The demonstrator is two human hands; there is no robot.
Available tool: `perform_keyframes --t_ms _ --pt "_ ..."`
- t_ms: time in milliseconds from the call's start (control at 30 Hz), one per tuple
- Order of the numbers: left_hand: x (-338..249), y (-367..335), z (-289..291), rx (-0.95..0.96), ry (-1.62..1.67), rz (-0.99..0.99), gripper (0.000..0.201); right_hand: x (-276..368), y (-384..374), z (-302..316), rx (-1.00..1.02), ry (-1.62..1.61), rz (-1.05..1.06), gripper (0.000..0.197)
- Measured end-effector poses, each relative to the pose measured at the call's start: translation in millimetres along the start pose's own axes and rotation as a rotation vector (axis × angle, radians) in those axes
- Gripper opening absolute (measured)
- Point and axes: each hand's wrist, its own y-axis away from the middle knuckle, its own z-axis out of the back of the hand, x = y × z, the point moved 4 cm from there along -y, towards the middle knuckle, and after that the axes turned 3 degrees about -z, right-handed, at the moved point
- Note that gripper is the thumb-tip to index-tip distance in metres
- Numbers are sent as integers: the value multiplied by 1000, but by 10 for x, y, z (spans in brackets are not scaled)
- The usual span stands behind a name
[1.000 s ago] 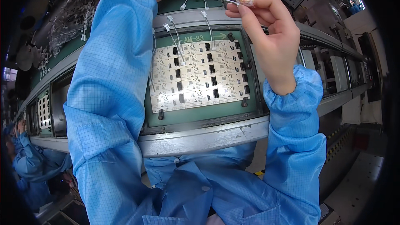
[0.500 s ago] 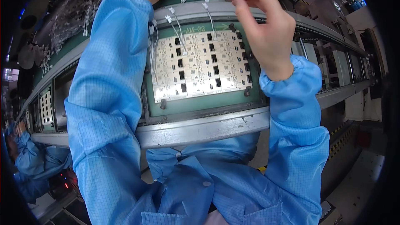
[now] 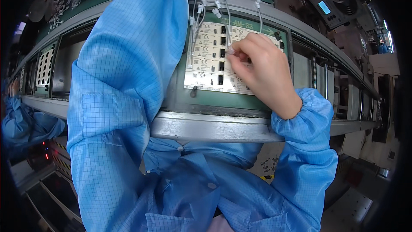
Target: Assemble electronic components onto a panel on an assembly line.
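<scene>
White cable [image 3: 217, 13]: at the white panel's [image 3: 201, 77] 12 o'clock side, long axis roughly 11 to 5, plug end toward 11. Your right hand [image 3: 259, 62]: nearly closed, thumb and forefinger pinching the cable's lower end. Your left hand: out of sight, grip cannot be told. Green tray [image 3: 219, 99]: gold lettering at 12, arrow toward 3. Panel: tiny dark print.

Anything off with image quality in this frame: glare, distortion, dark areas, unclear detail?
Head view: black vignetting at the corners; head view: fisheye bending, plus pale glare, along the front metal rail; head view: the small screen shows as a bright patch; head view: fine detail where the right hand meets the white panel is too small to tell.
</scene>
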Motion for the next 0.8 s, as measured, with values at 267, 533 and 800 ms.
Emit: perform_keyframes --t_ms 267,533,800 --pt "-364 2 550 -55 671 268 18 189 -67 -5 15 60 122 8" --pt "-1596 1362 1092 236 357 53 15 34 -33 87 100 -111 -68 8" --pt "-1796 2192 1237 282 1 -169 17 124 -105 182 242 5 121 9"
